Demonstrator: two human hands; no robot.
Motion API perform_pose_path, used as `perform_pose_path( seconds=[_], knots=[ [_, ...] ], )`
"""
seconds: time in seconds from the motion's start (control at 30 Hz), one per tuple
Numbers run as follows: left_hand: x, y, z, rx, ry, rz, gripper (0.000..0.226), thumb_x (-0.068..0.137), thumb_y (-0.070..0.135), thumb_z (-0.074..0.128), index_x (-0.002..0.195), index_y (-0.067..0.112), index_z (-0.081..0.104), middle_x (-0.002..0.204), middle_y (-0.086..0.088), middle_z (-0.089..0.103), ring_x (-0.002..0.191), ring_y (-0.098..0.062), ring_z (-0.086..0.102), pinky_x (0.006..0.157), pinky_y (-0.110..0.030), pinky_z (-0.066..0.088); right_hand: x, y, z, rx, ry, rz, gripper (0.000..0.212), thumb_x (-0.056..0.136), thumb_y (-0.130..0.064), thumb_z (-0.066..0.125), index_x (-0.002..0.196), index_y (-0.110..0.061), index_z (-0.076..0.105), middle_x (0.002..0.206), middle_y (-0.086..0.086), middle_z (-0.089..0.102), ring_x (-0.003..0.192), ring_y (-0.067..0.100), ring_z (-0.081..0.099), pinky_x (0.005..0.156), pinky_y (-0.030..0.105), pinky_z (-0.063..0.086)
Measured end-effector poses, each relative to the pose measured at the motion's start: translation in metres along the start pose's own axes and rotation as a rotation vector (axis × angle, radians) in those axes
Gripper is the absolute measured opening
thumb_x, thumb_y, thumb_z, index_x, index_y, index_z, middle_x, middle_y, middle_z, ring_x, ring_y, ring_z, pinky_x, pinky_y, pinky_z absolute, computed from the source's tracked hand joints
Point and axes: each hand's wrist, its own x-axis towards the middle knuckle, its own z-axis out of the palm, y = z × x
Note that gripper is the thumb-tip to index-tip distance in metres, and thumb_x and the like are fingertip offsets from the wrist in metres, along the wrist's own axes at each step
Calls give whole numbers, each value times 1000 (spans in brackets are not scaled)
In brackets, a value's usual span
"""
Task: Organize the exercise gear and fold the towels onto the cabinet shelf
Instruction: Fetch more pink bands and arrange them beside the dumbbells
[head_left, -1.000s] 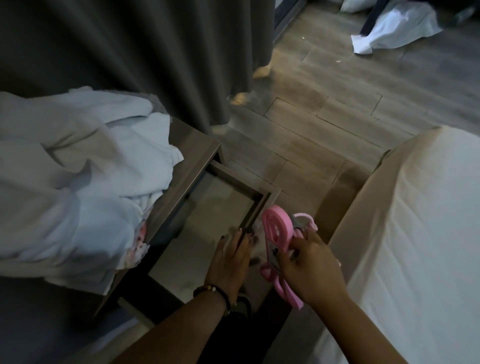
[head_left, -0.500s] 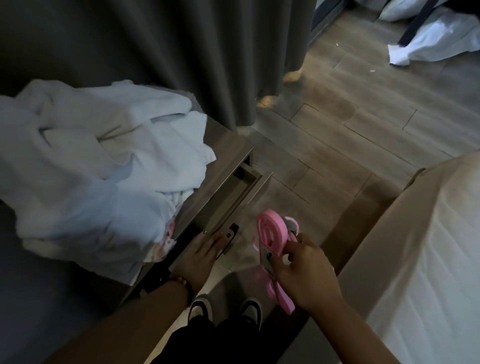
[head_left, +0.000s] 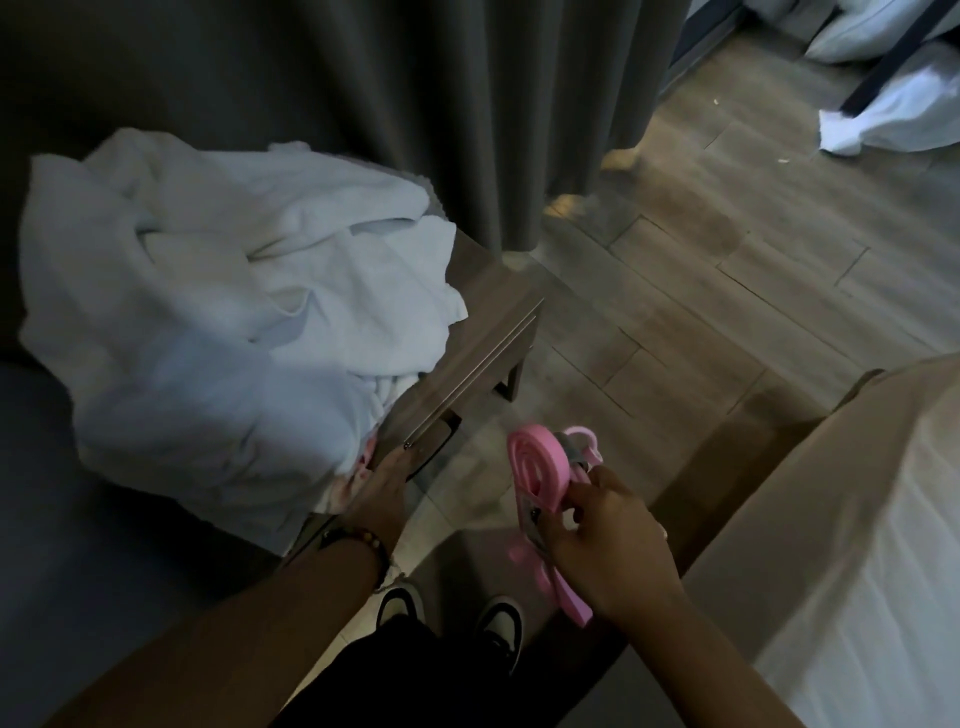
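The head view looks down at a low wooden cabinet (head_left: 483, 332) with its drawer shut. A heap of crumpled white towels (head_left: 228, 322) covers most of its top surface and spills over the near edge. The left hand (head_left: 382, 480), a beaded bracelet (head_left: 358, 538) at its wrist, lies flat with straight fingers against the drawer front. The right hand (head_left: 602, 540) holds in its grip a coiled pink band (head_left: 530, 465), possibly with a clip or handle attached, though blur hides it. Grey curtains (head_left: 493, 104) hang behind the cabinet. A bed (head_left: 852, 545) stands to the right, more white linen (head_left: 893, 119) lies on the wooden floor (head_left: 727, 270), and two shoes (head_left: 447, 618) show below.
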Motion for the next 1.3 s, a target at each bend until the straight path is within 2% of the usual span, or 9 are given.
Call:
perform_pose_path(
  seconds=[0.2, 0.33, 0.4, 0.47, 0.57, 0.67, 0.87, 1.1, 1.3],
  knots=[
    [-10, -34, 15, 612, -10, 464, 53, 104, 18, 30, 152, 2, 13, 161, -15, -4, 147, -30, -5, 109, -55, -15, 2, -9, 2, -3, -19, -50, 32, 91, -36, 59, 119, -22, 65, 114, -5, 55, 71, -3, 46, 53, 5, 36],
    [-21, -47, 15, 654, -27, 476, 51, 103, 20, 34, 150, 3, 23, 159, -21, 2, 146, -38, -1, 108, -57, -14, 0, -13, 6, -11, -52, -65, 31, 91, -36, 59, 117, -21, 67, 110, -5, 55, 78, 2, 52, 56, 9, 38],
    [-26, -52, 0, 487, 81, 467, 51, 91, 31, 58, 136, 7, 52, 145, -23, 40, 136, -40, 36, 113, -52, 24, -1, -14, 8, -19, -61, -67, 31, 91, -36, 59, 117, -21, 67, 112, -4, 56, 80, 3, 54, 58, 9, 39],
    [-32, -61, -16, 309, 194, 491, 45, 63, 37, 83, 101, 15, 74, 102, -13, 69, 98, -31, 67, 86, -39, 53, -2, -15, 11, -31, -67, -66, 32, 90, -36, 60, 117, -20, 67, 115, -3, 57, 84, 5, 56, 59, 8, 39],
    [-40, -69, -20, 226, 375, 505, 15, 77, 23, 60, 79, 20, 75, 87, -6, 72, 85, -25, 70, 77, -35, 48, -3, -20, 17, -39, -80, -75, 31, 89, -38, 61, 115, -22, 67, 119, -4, 58, 88, 3, 55, 61, 5, 37],
    [-43, -69, -29, 118, 475, 481, 33, 77, 13, 42, 73, 18, 74, 83, -8, 72, 77, -24, 70, 72, -32, 53, -6, -29, 19, -46, -89, -103, 33, 88, -42, 63, 116, -25, 67, 119, -6, 58, 86, -1, 51, 59, 3, 34],
    [-56, -65, -42, -310, 463, 346, 27, 60, 12, 81, 86, 15, 72, 85, -5, 70, 79, -28, 68, 73, -37, 52, -14, -44, 12, 90, -131, -119, 22, 90, -36, 58, 106, -27, 70, 101, -10, 55, 83, 2, 51, 68, 14, 42],
    [-146, -28, -113, -1277, 594, -35, 48, 87, 42, 48, 110, 6, 67, 102, -3, 70, 94, -18, 67, 81, -32, 53, -37, -85, -31, 472, -216, -83, 13, 90, -12, 63, 87, -18, 74, 92, -3, 68, 79, 14, 66, 71, 35, 56],
    [-233, -7, -166, -1747, 470, -40, 32, 83, 30, 68, 113, 19, 66, 114, 1, 67, 109, -20, 62, 83, -34, 55, -73, -151, -88, 641, -209, -193, 39, 87, -5, 64, 54, -27, 65, 57, -13, 53, 55, 0, 49, 57, 15, 37]
  ],
)
